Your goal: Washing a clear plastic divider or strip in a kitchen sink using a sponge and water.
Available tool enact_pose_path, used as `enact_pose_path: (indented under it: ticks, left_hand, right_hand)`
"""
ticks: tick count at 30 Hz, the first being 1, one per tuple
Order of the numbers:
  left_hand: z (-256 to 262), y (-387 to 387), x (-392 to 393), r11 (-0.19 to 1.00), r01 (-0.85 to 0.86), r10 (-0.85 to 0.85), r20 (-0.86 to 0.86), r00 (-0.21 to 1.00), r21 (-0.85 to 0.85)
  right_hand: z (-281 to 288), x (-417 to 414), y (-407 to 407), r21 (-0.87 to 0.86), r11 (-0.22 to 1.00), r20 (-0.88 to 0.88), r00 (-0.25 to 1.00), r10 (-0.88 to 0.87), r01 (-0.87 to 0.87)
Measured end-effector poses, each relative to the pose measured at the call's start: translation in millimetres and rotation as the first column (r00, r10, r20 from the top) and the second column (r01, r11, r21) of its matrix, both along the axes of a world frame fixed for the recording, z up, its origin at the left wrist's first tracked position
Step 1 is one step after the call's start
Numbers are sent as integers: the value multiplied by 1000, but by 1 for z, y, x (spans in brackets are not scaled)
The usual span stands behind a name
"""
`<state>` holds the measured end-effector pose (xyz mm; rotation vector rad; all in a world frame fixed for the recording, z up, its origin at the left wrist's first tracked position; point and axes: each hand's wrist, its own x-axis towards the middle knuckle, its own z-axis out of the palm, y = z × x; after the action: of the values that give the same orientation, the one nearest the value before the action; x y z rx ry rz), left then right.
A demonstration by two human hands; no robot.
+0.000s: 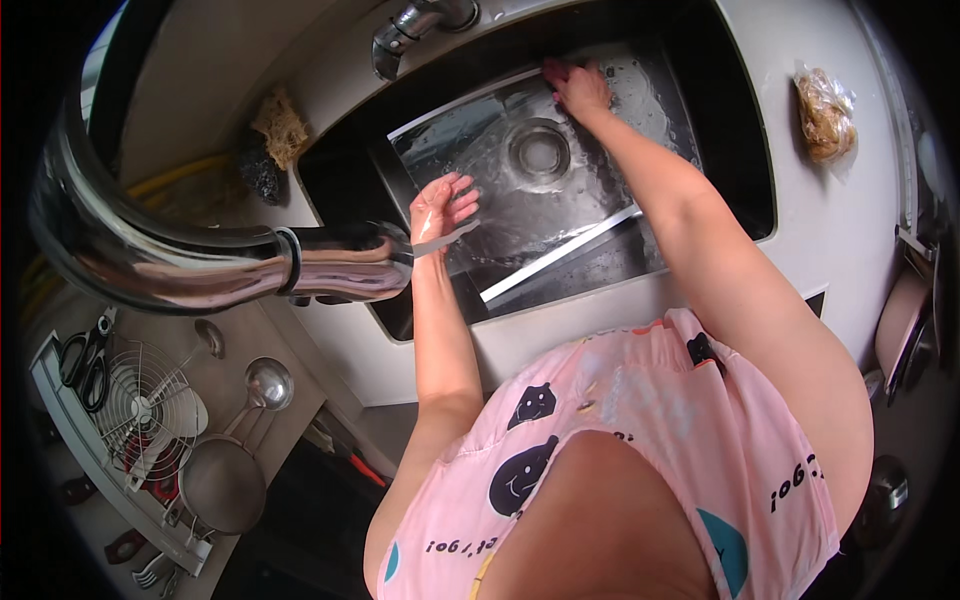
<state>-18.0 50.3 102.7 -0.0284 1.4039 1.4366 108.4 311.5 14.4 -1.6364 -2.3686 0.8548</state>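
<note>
A large clear panel with white edge strips (561, 253) lies in the dark sink (750, 172), and the round drain (540, 152) shows through it. Water wets its surface. My right hand (586, 88) is at the panel's far edge, fingers bent over a small pink thing (555, 73), perhaps a sponge or cloth, mostly covered by the hand. My left hand (444, 204) is over the panel's left side, palm up, fingers loosely curled and apart, with nothing visible in it. Water from the near chrome faucet (345, 262) runs across my left wrist.
Behind the sink is another chrome faucet (409, 37). Scouring pads (279, 131) sit at the left rim. A plastic-wrapped brown item (825, 116) lies on the right counter. At lower left, a rack holds scissors (88, 360), a wire skimmer (142, 409), a ladle (268, 382) and a strainer (223, 484).
</note>
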Motion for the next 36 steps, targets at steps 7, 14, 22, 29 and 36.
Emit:
enact_pose_path:
  ticks: [7,14,22,29,36]
  left_hand:
    - [-3,-16,-2,999,-38,37,-37,999,-24]
    - [-3,-18,-9,999,-38,38,-33,999,-9]
    - [-15,-24,-18,1000,-23,23,-2,1000,5]
    - [-18,-25,-22,1000,-17,16,-20,1000,-23]
    - [-15,-18,-17,1000,-5,5,-6,1000,-21]
  right_hand:
    - [83,-71,-121,-9,920,-411,840,354,-392]
    - [50,-40,-60,33,913,-164,899,407,-407]
    - [12,93,-28,103,858,-21,861,507,-503]
    - [34,171,-46,-357,367,-42,407,912,-859]
    - [12,70,-11,113,974,-214,952,218,-197]
